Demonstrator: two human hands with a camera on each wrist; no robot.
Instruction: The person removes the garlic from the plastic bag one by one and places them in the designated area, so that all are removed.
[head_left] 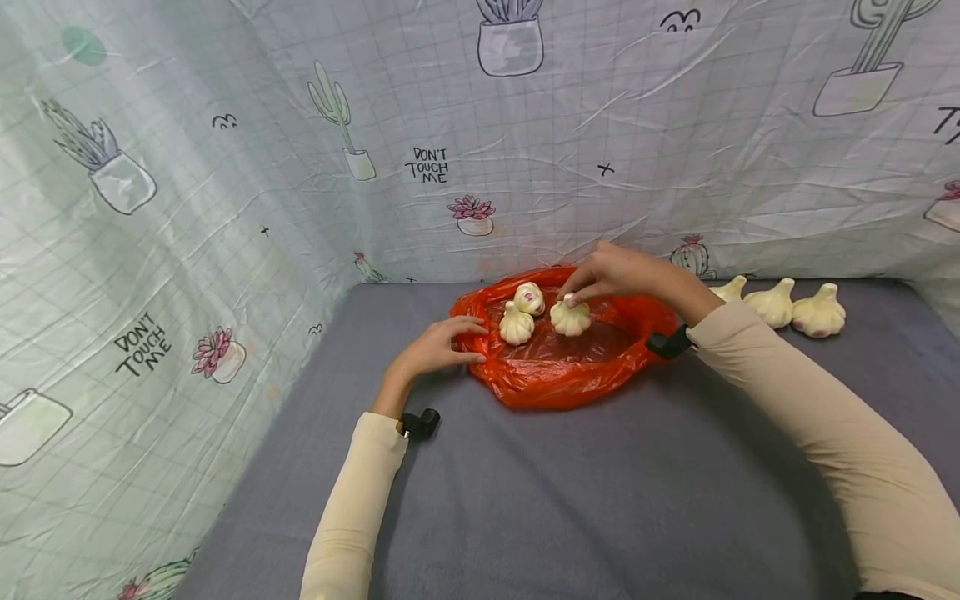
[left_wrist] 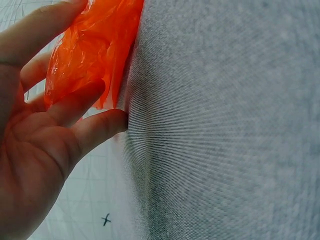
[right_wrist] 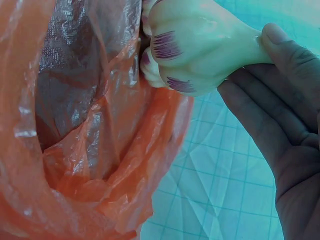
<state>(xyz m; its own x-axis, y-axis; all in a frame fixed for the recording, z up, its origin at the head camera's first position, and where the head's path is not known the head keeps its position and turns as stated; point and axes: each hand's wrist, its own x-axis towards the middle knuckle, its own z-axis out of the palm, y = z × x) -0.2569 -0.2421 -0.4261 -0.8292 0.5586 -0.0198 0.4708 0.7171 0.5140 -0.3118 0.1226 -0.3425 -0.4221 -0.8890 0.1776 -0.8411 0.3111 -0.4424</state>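
Over the red, crinkled, thin-plastic bag [head_left: 555, 392], the R hand [head_left: 618, 271] is pinching a cream, ribbed, glossy garlic bulb [head_left: 571, 320] w/ purple streaks by its tapered neck, thumb opposing fingers. L hand [head_left: 433, 347] is resting at the bag's L edge, fingers loosely spread; grip on film can't be confirmed. Two similar bulbs [head_left: 517, 325] are sitting together inside bag; three more [head_left: 819, 312] are resting at R on the grey, fabric-topped table [head_left: 525, 500]. Handling (est.): bulb is prob. behaving as light, stiff, slightly slippery; neck is offering best grip. Bag film is looking soft, flimsy, tear-prone; hold rim lightly.
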